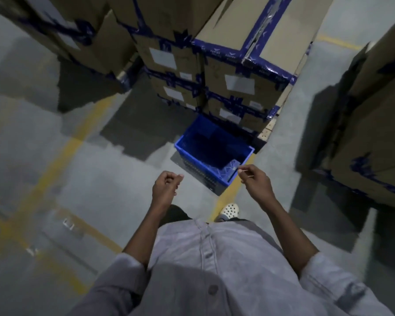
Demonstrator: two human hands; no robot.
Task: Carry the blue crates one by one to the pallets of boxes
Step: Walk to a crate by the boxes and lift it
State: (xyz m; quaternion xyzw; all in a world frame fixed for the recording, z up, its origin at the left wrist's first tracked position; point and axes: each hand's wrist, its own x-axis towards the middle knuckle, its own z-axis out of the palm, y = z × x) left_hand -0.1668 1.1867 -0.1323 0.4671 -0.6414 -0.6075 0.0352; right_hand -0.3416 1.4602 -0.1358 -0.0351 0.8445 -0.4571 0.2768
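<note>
A blue plastic crate [211, 153] stands on the grey floor, pushed up against the foot of a tall pallet stack of brown cardboard boxes [237, 85] with blue tape. The crate is open on top and dark inside. My left hand [165, 185] hovers in front of the crate's near left side, fingers curled into a loose fist with nothing in it. My right hand [255, 179] hovers just at the crate's near right corner, fingers curled, not gripping the rim. Both hands are apart from the crate.
Another stack of taped boxes [374, 124] rises on the right, and a third [73, 42] at the upper left. Yellow lines [62, 153] cross the floor. My foot in a white perforated shoe [229, 210] stands just behind the crate.
</note>
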